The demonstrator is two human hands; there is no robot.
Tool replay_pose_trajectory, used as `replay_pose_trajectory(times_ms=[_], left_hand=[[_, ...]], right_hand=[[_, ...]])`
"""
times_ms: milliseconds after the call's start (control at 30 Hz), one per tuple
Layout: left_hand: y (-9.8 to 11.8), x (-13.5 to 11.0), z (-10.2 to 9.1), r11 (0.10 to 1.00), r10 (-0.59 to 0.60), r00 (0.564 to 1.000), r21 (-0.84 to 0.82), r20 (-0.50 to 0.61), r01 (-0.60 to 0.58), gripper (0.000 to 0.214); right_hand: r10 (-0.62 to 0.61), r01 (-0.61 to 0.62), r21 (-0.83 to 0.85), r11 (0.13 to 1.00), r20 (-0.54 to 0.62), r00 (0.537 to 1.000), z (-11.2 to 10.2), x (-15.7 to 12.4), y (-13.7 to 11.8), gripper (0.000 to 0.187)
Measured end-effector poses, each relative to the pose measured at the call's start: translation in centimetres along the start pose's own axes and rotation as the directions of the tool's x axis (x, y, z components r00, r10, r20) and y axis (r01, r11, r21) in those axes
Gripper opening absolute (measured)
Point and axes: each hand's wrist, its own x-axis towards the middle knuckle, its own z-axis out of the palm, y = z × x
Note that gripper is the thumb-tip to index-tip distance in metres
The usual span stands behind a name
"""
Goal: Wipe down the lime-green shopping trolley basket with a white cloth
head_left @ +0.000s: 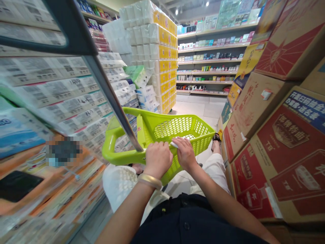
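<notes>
A lime-green rolling shopping basket (175,118) with latticed sides stands in front of me, between my legs. Its metal pole (111,98) rises toward the upper left and ends in a dark grey handle (83,30). My left hand (158,159), a gold bangle on its wrist, is closed round the near rim of the basket, right of the pole's foot. Just right of it, my right hand (185,153) presses a small white piece, like a folded tissue (174,144), against the same rim. No goods show in the visible part of the basket.
Stacked tissue packs (63,88) line the left side, with a phone-like black slab (20,184) on lower packs. Cardboard cartons (286,142) rise close on the right. Beyond are a tall stack of yellow-sided packs (166,61) and cosmetics shelves (210,45).
</notes>
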Motion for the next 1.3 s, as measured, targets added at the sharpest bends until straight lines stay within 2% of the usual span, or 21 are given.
replay_pose_trajectory(times_ms=[133, 300, 367, 500, 567, 633, 733, 800, 933, 1000, 1167, 1233, 1300], left_hand=[[-0.3, -0.3, 0.4, 1.0, 0.005, 1.0, 0.002, -0.008, -0.005, 0.032], [-0.7, -0.4, 0.7, 1.0, -0.013, 0.999, 0.013, -0.029, 0.014, 0.031], [-0.8, -0.5, 0.7, 1.0, -0.016, 0.999, 0.013, -0.032, 0.017, 0.031], [-1.0, -0.6, 0.5, 1.0, -0.031, 0.999, 0.003, -0.034, 0.031, 0.031], [-1.1, -0.7, 0.6, 0.999, -0.04, 0.999, -0.004, -0.036, 0.04, 0.031], [-1.2, -0.7, 0.6, 0.999, -0.04, 0.998, -0.001, -0.04, 0.04, 0.031], [-1.3, -0.8, 0.7, 0.999, -0.031, 0.999, 0.018, -0.041, 0.032, 0.031], [-1.3, -0.8, 0.8, 0.999, -0.024, 0.999, 0.027, -0.04, 0.025, 0.03], [-1.3, -0.8, 0.8, 0.999, -0.021, 0.999, 0.026, -0.036, 0.022, 0.03], [-1.3, -0.7, 0.8, 0.999, -0.026, 0.999, 0.024, -0.033, 0.027, 0.03], [-1.4, -0.7, 0.9, 1.0, -0.011, 0.999, 0.017, -0.043, 0.012, 0.03], [-1.4, -0.8, 1.0, 1.0, -0.005, 0.999, 0.02, -0.048, 0.006, 0.029], [-1.4, -0.8, 1.0, 1.0, -0.004, 0.999, 0.027, -0.05, 0.006, 0.029]], right_hand=[[0.107, -0.112, -0.066, 0.991, -0.079, 0.991, -0.2, -0.3, 1.3, 0.046], [-0.012, 0.012, 0.017, 1.0, 0.015, 1.0, 0.2, -0.3, -0.5, 0.048], [-0.031, 0.031, 0.026, 0.999, 0.027, 0.999, 0.1, -0.3, -0.5, 0.048], [0.07, -0.072, -0.028, 0.997, -0.055, 0.996, -0.1, -0.6, 1.2, 0.047], [0.11, -0.114, -0.035, 0.993, -0.086, 0.99, 0.0, -0.6, 1.2, 0.047], [0.085, -0.085, -0.014, 0.996, -0.059, 0.995, 0.4, -0.4, 0.2, 0.047], [-0.018, 0.017, 0.035, 0.999, 0.035, 0.999, 0.8, -0.2, -1.3, 0.048], [-0.03, 0.029, 0.031, 0.999, 0.044, 0.999, 0.7, -0.1, -1.2, 0.048], [0.095, -0.098, -0.042, 0.994, -0.055, 0.994, 0.2, -0.3, 0.9, 0.047], [0.118, -0.122, -0.048, 0.991, -0.075, 0.99, 0.1, -0.4, 1.0, 0.048], [-0.071, 0.069, 0.048, 0.996, 0.04, 0.997, 0.6, -0.1, -1.3, 0.051], [-0.072, 0.07, 0.051, 0.996, 0.043, 0.996, 0.5, -0.1, -1.1, 0.049], [-0.008, 0.008, 0.013, 1.0, 0.004, 1.0, 0.4, -0.2, -0.3, 0.048]])
